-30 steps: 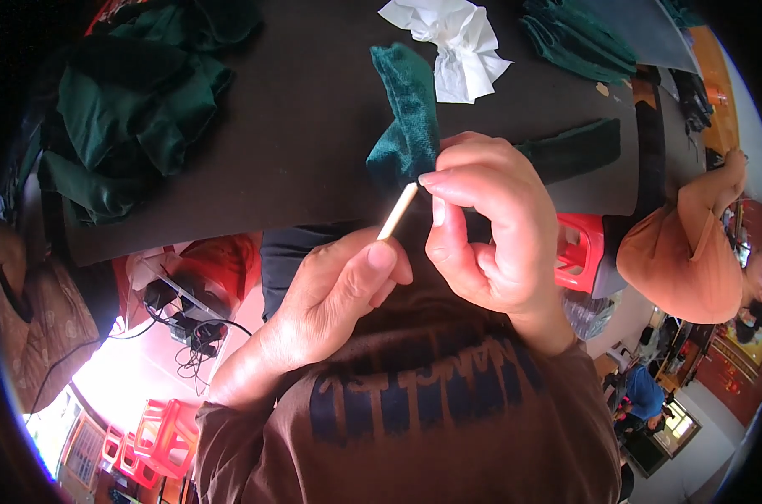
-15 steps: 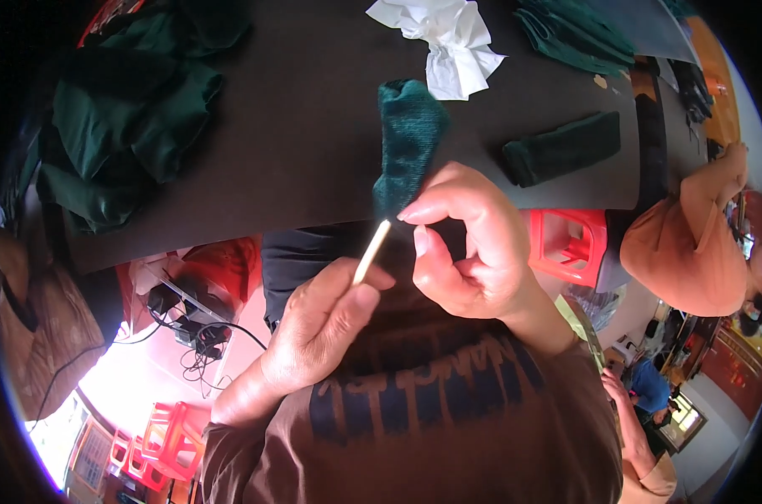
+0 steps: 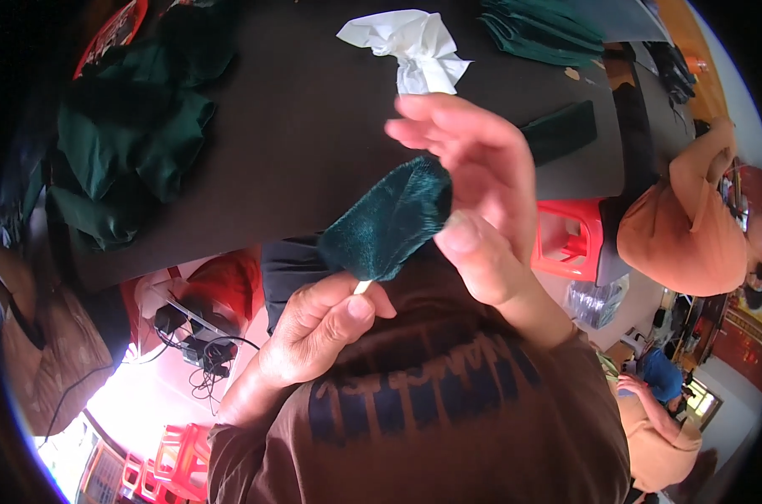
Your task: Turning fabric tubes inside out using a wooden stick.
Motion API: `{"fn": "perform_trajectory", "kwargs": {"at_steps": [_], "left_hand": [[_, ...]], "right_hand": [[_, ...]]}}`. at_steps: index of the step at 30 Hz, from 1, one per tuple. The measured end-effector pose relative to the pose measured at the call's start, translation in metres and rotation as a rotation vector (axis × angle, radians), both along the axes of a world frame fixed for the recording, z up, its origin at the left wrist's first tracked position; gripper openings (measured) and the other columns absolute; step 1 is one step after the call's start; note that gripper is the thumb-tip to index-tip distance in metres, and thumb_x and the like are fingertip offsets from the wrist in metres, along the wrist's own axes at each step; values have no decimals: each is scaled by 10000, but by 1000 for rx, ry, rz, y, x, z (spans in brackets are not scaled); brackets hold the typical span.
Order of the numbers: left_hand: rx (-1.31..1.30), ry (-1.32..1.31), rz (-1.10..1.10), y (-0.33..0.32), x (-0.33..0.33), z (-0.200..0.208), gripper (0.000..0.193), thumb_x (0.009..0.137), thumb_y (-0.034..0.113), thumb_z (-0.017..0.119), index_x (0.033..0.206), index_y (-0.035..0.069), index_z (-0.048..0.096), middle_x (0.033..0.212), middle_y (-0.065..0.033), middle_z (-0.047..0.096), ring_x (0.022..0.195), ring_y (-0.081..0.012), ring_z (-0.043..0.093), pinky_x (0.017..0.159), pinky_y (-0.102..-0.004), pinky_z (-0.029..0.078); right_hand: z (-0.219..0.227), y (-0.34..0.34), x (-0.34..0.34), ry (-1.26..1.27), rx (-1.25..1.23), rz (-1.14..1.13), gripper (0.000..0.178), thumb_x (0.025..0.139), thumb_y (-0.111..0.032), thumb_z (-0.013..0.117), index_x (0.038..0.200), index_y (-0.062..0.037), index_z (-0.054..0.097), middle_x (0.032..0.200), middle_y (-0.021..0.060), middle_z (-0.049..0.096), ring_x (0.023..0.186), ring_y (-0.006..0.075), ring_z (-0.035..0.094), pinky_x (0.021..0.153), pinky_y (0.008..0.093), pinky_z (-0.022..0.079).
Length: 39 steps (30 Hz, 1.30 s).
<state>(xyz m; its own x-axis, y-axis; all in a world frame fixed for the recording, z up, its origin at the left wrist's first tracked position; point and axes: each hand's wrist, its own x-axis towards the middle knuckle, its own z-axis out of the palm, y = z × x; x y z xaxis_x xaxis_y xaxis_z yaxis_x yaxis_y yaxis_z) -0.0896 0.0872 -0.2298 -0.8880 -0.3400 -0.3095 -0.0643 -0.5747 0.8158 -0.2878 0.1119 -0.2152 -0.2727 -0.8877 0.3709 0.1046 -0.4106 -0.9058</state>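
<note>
Between the thumb and fingers of my left hand [image 3: 314,332] is a thin, pale stick [image 3: 362,287], with only a short length of it showing. A small dark green velvet piece [image 3: 389,220] sits over the stick's upper end, tilted up to the right; the far end of the stick is hidden by the cloth. My right hand [image 3: 490,181] is raised at the velvet's right side, slightly blurred, fingers spread from the thumb. Its thumb tip is at the cloth's edge; whether it touches I cannot tell.
On the dark table [image 3: 272,126] lie a green velvet heap [image 3: 129,134], crumpled white tissue [image 3: 418,55], a flat green velvet piece [image 3: 565,134] and a green velvet stack [image 3: 540,34]. A red stool [image 3: 570,239] stands by the table's near edge. A person in orange [image 3: 679,239] sits at right.
The velvet piece has come down over the stick and tilted to the right, covering most of the stick. My right hand has gone from a near pinch to spread fingers, moving up.
</note>
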Motion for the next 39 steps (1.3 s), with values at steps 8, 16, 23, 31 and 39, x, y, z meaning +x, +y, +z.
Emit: {"fn": "perform_trajectory", "kwargs": {"at_steps": [8, 16, 23, 31, 39], "left_hand": [[173, 140, -59, 3, -3, 4, 355, 961, 297, 398, 974, -26, 546, 633, 39, 392, 540, -37, 309, 500, -197, 256], [76, 70, 98, 13, -2, -1, 362, 955, 304, 410, 948, -20, 571, 596, 52, 396, 534, -32, 318, 513, -187, 276], [42, -2, 94, 11, 2, 1, 340, 945, 302, 439, 899, 5, 599, 632, 50, 442, 567, -24, 357, 534, -179, 302], [-334, -58, 31, 1, 0, -9, 271, 926, 210, 457, 922, -21, 598, 795, -70, 627, 734, -163, 592, 700, -237, 442], [-434, 5, 151, 13, -1, -23, 224, 909, 167, 489, 943, -34, 582, 726, -61, 575, 649, -159, 530, 633, -247, 417]], "right_hand": [[-5, 2, -1, 22, 145, 265, 464, 871, -359, 548, 1119, 25, 465, 889, 131, 555, 925, 224, 551, 873, 389, 421], [-1, 9, 3, 285, 144, 74, 410, 920, -352, 449, 830, 31, 564, 718, 113, 611, 626, 199, 596, 555, 292, 466], [-4, 8, -1, 478, -44, -61, 323, 891, -261, 496, 781, 30, 583, 680, 132, 598, 570, 264, 586, 512, 315, 451], [15, 16, -4, 194, 153, 149, 114, 761, -46, 668, 787, 43, 600, 667, 116, 624, 551, 181, 597, 505, 251, 434], [12, 19, -6, 209, 108, 186, 121, 757, -53, 689, 771, 35, 606, 649, 98, 612, 544, 144, 584, 466, 246, 389]]}}
